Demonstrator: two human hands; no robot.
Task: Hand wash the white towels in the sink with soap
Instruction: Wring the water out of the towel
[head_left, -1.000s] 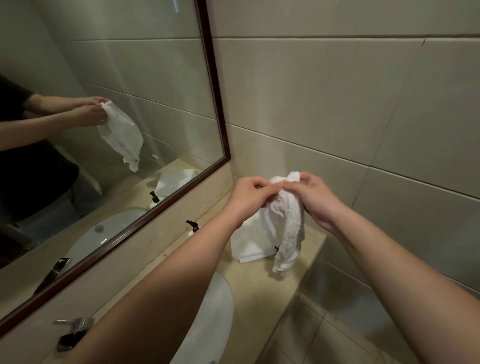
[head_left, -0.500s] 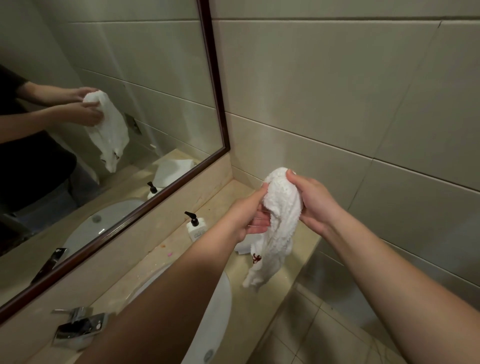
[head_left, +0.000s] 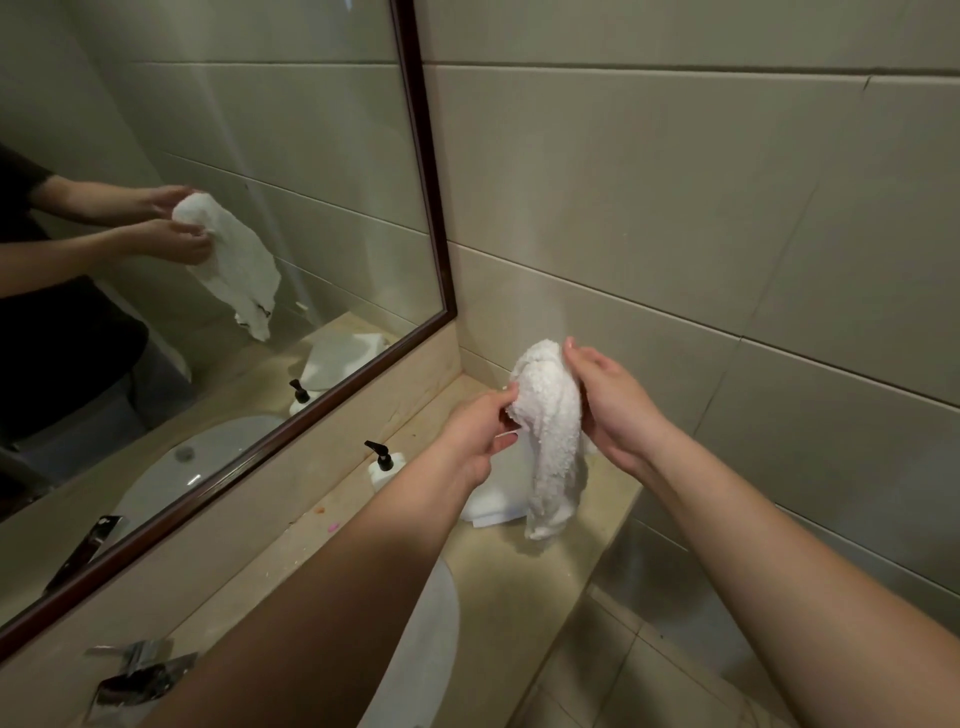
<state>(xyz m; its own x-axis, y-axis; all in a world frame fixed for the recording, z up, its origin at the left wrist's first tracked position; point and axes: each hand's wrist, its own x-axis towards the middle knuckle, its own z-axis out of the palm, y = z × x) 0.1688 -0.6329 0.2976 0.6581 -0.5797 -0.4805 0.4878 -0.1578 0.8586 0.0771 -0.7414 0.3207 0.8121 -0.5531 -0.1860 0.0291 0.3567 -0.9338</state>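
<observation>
While both hands work at the far right corner of the surface (head_left: 519, 582), a white towel (head_left: 550, 447) hangs between them in the air, its long axis running straight down toward the surface. The left hand (head_left: 475, 436) pinches the towel's upper edge with curled fingers; the right hand (head_left: 613, 405) cups the bunched top from the other side, fingers fairly straight against the cloth. Below and behind lies a folded towel (head_left: 488, 506), just beside the soap bottle (head_left: 387, 467) at the surface's back edge. The sink (head_left: 421, 649) sits nearer the person, under the left forearm, so I judge the towel must travel back and down, led by the left hand, which is closer to the basin.
</observation>
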